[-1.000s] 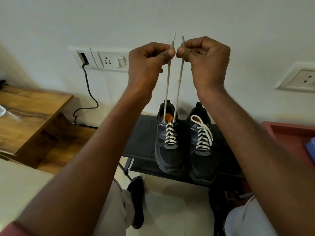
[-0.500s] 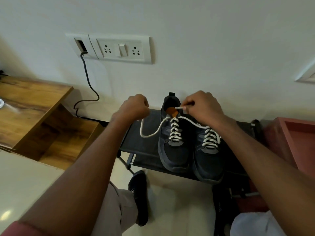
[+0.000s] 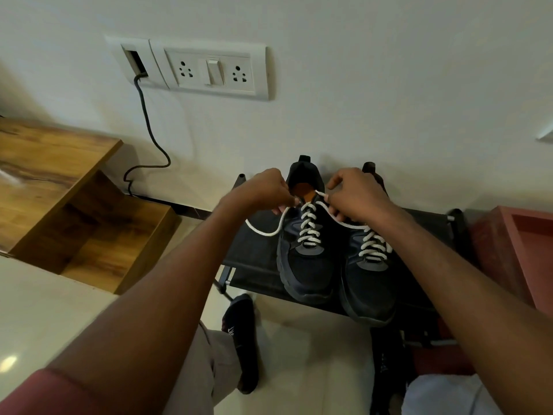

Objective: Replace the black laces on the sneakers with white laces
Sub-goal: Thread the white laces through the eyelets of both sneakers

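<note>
We see two dark sneakers side by side on a low black rack that stands against the white wall, toes toward us. The left sneaker carries a white lace crossed up its front, and both loose ends of that lace are in hand. Our left hand sits just beside the shoe's collar, its fingers curled and pinching one end; from there the lace sags in a loop over the rack's fabric and climbs back to the top eyelets. Our right hand is at the other side of the collar, fingers curled and pinching the other end — its white tip pokes out toward the orange insole. A stretch of lace runs under that hand toward the right sneaker, which is also laced in white; the right wrist covers its collar, so we cannot tell how its ends lie.

Around this: a wooden shelf unit to the left, a switch-and-socket plate on the wall with a dark cable hanging from the plate beside it, and a reddish box at the right edge. Below the rack, on the pale floor, a foot in a dark sock shows — with a beige trouser leg above it.
</note>
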`<act>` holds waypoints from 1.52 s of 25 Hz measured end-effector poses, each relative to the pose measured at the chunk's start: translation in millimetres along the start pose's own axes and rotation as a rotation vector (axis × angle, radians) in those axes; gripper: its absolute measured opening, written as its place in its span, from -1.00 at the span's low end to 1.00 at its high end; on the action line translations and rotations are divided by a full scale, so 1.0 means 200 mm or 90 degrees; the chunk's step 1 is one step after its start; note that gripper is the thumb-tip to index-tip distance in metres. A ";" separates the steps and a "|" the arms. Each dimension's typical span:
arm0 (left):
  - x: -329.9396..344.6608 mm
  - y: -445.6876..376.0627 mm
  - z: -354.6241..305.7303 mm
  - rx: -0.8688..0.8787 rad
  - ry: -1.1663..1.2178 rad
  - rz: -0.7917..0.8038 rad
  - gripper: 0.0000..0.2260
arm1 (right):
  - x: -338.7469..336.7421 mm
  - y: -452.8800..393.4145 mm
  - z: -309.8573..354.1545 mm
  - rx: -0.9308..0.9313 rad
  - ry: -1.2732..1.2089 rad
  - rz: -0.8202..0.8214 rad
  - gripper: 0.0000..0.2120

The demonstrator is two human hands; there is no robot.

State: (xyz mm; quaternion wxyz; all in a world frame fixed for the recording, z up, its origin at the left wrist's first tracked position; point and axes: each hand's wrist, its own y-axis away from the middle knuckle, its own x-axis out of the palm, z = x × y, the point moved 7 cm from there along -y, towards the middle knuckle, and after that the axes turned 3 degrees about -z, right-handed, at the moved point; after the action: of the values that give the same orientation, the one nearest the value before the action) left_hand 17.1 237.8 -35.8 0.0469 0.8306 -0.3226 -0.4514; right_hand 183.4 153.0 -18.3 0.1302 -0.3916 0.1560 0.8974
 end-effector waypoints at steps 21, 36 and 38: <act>0.08 0.10 -0.01 -0.035 -0.011 -0.159 -0.74 | 0.05 0.06 0.01 -0.086 0.161 -0.022 -0.87; -0.02 0.11 0.02 -0.005 -0.045 -0.164 -0.87 | -0.07 0.05 -0.02 -0.078 0.167 -0.075 -0.92; -0.14 0.18 -0.06 0.029 0.080 -0.165 -0.92 | -0.19 0.07 0.01 -0.072 0.020 -0.136 -0.93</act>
State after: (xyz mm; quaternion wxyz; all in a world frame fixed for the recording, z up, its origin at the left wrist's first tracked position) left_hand -2.3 222.8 5.6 -0.0103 0.8929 -0.2192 -0.3933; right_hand 200.9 136.8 13.7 0.2002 -0.4267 0.0642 0.8796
